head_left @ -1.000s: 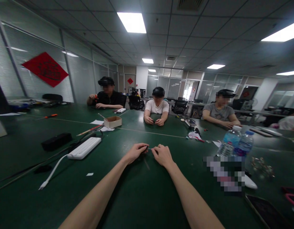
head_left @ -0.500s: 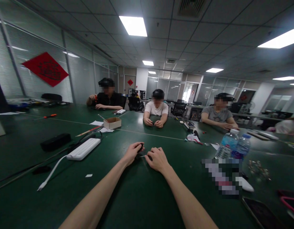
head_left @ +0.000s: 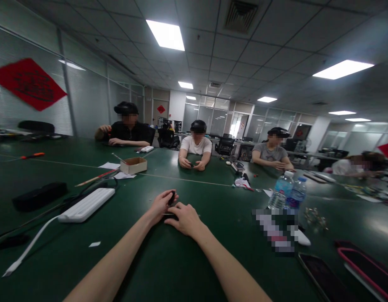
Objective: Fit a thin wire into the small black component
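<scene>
Above the green desk (head_left: 36, 264), my forearms (head_left: 112, 264) angle inward. My left hand (head_left: 161, 207) clenches a small black object (head_left: 171, 198); my right hand (head_left: 184, 220) lies curled beside it, grip unclear.

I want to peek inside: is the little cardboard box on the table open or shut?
Open: the cardboard box has no lid on top, and its darker inside shows between the four walls.

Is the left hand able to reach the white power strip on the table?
Probably yes. The left hand is near the white power strip, with no object between them. It holds a small dark object, which it might need to put down first.
</scene>
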Action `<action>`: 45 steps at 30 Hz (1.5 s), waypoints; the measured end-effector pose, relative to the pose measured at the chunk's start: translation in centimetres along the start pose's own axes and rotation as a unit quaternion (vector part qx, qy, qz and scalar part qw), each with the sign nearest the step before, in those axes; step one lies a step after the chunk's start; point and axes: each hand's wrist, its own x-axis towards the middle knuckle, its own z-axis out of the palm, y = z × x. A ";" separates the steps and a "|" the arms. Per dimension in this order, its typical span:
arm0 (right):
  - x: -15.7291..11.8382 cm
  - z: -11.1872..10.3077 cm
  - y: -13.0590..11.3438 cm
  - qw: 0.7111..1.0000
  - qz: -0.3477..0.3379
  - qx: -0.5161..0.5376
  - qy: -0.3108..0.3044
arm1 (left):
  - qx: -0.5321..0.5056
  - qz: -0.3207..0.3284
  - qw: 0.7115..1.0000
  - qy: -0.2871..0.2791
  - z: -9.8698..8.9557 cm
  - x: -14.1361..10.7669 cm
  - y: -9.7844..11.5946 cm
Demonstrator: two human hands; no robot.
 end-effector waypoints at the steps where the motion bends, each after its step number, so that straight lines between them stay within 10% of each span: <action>1: 0.0 0.0 0.0 1.000 0.006 0.003 0.000 | -0.010 -0.001 1.000 0.006 0.1 0.0 0.1; 20: -0.5 -0.6 0.7 0.975 0.138 0.079 0.154 | 0.088 -0.002 0.991 -0.099 1.4 -1.8 1.1; 45: -0.7 -0.8 0.4 0.977 0.155 0.063 0.129 | 0.097 -0.028 0.984 -0.148 1.5 -2.2 1.4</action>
